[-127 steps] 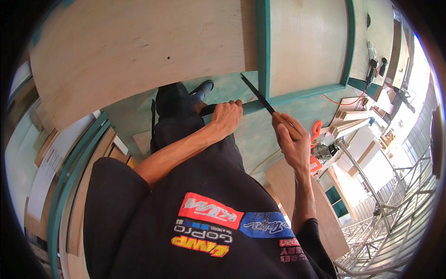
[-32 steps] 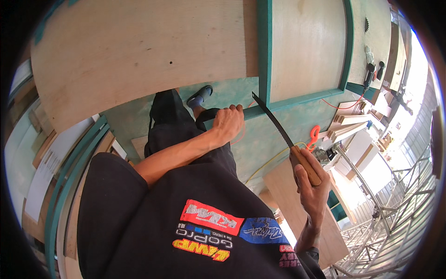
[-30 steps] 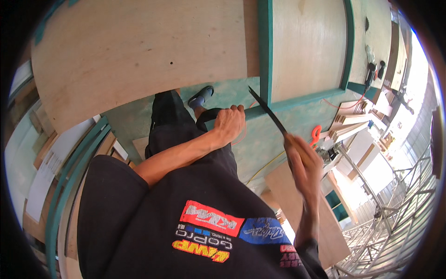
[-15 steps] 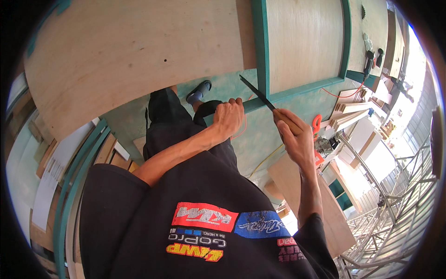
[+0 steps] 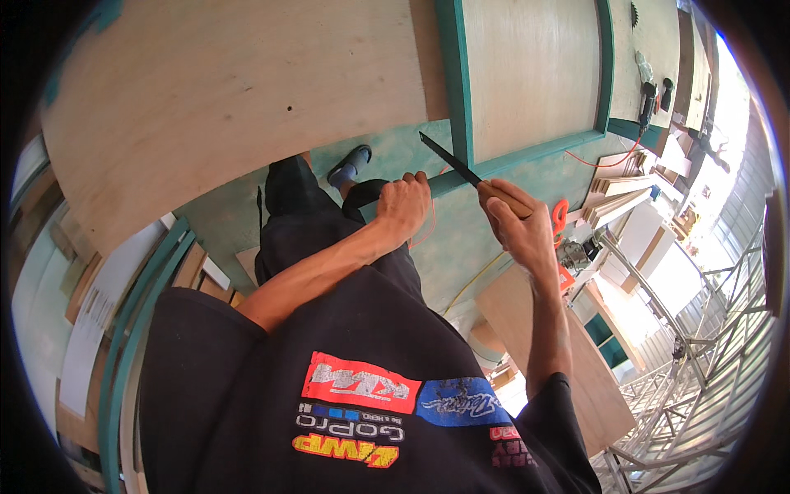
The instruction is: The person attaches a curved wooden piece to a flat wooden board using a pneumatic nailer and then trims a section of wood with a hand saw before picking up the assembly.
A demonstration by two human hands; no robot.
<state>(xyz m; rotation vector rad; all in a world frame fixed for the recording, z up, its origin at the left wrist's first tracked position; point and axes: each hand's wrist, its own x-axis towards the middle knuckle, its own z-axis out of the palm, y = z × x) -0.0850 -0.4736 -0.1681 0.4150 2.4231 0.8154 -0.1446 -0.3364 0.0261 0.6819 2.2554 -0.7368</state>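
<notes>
Right hand (image 5: 518,226) grips the file (image 5: 461,169) by its wooden handle, blade laid against the green frame (image 5: 527,156) at the panel's lower edge. Left hand (image 5: 403,206) curls over that rail, steadying. Filing looks midway; finish unclear.

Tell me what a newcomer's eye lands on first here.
First, the right hand at centre, gripping a wooden-handled tool with a long dark blade that points at the teal-painted frame edge. Beside it, the left hand rests on that same frame. Above both, pale plywood panels fill the top of the view.
</notes>
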